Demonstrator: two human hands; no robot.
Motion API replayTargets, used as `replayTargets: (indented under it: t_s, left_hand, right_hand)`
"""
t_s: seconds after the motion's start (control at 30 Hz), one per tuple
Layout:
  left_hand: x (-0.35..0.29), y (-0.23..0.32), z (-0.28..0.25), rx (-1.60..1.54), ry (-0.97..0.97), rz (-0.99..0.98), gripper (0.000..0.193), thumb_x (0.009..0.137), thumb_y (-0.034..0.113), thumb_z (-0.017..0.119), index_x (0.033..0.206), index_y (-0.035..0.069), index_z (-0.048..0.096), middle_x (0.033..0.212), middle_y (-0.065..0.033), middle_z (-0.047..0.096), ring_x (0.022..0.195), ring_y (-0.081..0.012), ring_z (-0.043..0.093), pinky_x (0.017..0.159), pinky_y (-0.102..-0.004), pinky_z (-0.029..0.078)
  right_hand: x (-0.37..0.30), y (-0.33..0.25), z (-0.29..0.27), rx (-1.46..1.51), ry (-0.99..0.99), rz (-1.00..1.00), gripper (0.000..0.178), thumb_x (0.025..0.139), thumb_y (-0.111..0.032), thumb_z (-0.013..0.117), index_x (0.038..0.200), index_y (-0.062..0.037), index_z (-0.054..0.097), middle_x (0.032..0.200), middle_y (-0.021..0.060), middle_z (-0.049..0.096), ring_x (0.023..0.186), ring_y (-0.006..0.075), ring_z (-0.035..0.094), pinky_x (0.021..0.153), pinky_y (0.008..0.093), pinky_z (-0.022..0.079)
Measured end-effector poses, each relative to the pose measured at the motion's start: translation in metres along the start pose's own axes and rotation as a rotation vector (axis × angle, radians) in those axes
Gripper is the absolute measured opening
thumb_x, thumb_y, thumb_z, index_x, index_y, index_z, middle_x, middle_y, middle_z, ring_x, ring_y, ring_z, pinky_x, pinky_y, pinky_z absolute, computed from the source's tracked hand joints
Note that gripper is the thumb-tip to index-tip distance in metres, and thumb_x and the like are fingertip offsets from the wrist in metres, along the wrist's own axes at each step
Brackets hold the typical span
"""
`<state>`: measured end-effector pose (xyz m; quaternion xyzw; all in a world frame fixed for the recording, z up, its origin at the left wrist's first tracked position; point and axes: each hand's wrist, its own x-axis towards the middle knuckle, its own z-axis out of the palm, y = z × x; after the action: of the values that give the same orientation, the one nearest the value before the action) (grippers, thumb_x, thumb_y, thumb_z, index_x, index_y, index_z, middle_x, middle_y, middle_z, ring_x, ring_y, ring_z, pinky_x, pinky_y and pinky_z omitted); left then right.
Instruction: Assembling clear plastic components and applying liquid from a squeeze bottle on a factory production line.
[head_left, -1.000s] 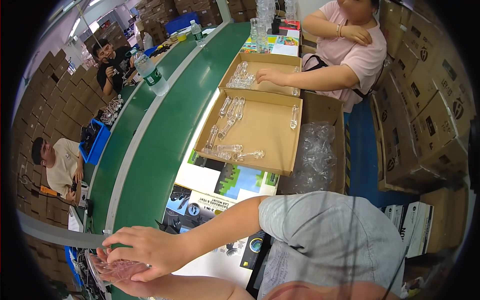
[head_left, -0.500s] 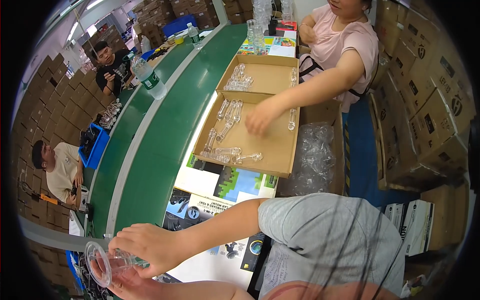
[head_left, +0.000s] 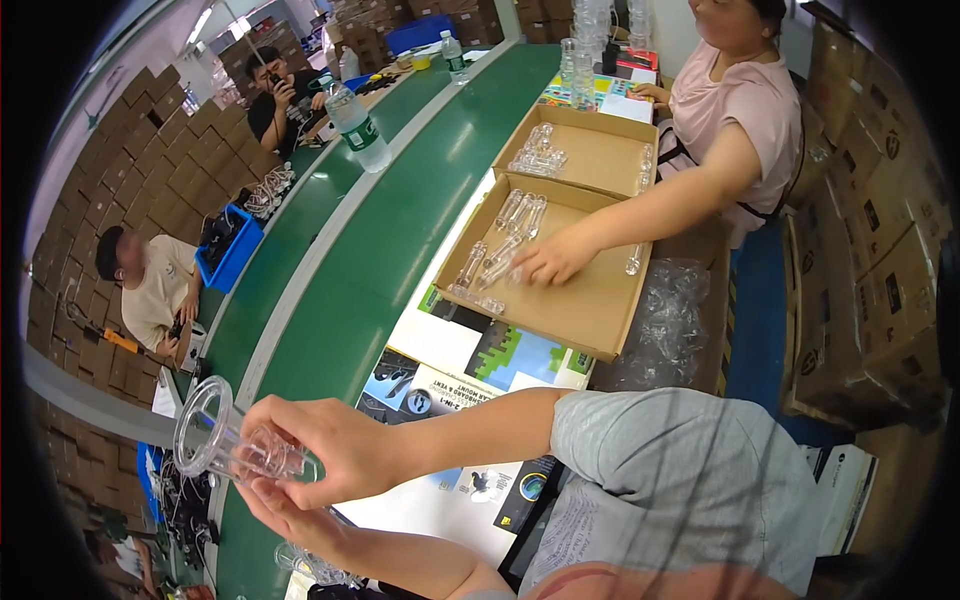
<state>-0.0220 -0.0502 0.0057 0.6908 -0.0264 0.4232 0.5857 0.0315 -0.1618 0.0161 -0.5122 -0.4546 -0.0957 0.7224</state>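
A clear flanged tube (head_left: 205, 440), with a wide round rim and a narrower body, is held up at the lower left. My right hand (head_left: 335, 452) wraps its fingers and thumb round the narrow end. Just below, my left hand (head_left: 300, 525) bears against the tube's underside, its fingers partly hidden behind the tube and my right hand. Another clear piece (head_left: 308, 562) lies on the table beneath my left forearm. Farther off, a co-worker's hand (head_left: 555, 262) touches one of several clear tubes (head_left: 520, 215) in a shallow cardboard tray (head_left: 570, 325).
A second cardboard tray (head_left: 590, 125) with clear tubes adjoins the first. A box of clear plastic bags (head_left: 665, 320) stands right of them. Printed cardboard (head_left: 440, 395) covers the near table beside the green conveyor (head_left: 335, 290). Two people sit across, near a blue bin (head_left: 232, 262).
My hands have raised and turned the flanged tube, exposing more of it. The co-worker's hand is now at the tubes in the tray. The whole view has shifted.
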Motion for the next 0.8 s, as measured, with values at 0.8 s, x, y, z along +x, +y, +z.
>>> replayTargets:
  t_s: [0.8]
  left_hand:
    - [0.000, 0.005, 0.032, 0.118, -0.110, 0.230, 0.058, 0.088, 0.047, 0.042, 0.109, -0.007, 0.047, 0.098, -0.0128, 0.056, 0.087, -0.0202, 0.056, 0.076, -0.0299, 0.044]
  right_hand:
    - [-0.002, 0.003, -0.005, -0.005, 0.111, -0.098, 0.055, 0.084, -0.022, 0.053, 0.128, 0.0034, 0.033, 0.101, 0.0145, 0.047, 0.088, 0.0233, 0.046, 0.082, 0.0327, 0.038]
